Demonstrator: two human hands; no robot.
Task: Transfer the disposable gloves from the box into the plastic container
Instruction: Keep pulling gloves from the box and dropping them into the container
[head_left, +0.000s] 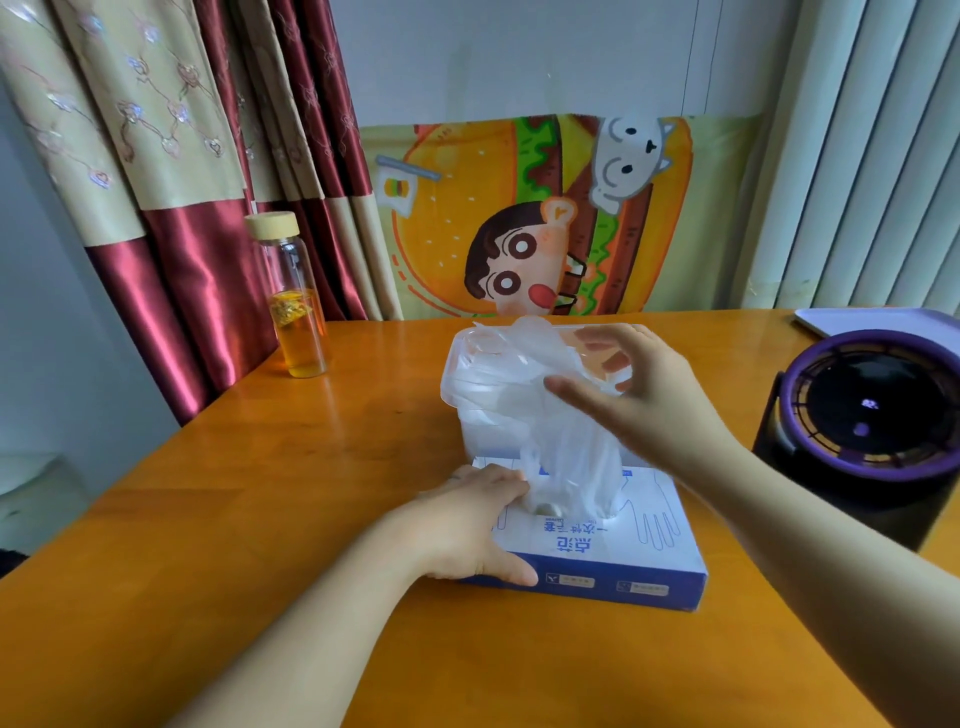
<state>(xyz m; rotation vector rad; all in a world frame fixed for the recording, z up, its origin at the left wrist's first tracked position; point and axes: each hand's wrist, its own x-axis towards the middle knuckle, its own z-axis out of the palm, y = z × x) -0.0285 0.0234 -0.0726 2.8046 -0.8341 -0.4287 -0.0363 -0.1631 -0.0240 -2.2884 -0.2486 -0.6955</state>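
Observation:
A blue-and-white glove box (644, 540) lies flat on the wooden table near me. Behind it stands a clear plastic container (457, 395) with several thin transparent gloves heaped in it. One clear glove (566, 462) stretches up from the box's top slot toward the container. My left hand (467, 525) rests on the box's left end, with fingers flat on top beside the slot and the thumb along the front side. My right hand (639, 395) hovers over the container's right side with thumb and fingers spread apart above the heaped gloves.
A glass bottle (296, 301) of amber liquid with a wooden cap stands at the table's back left. A black-and-purple round device (862, 431) sits at the right. A pale flat item (878, 319) lies at the back right. A curtain and a cartoon cloth hang behind.

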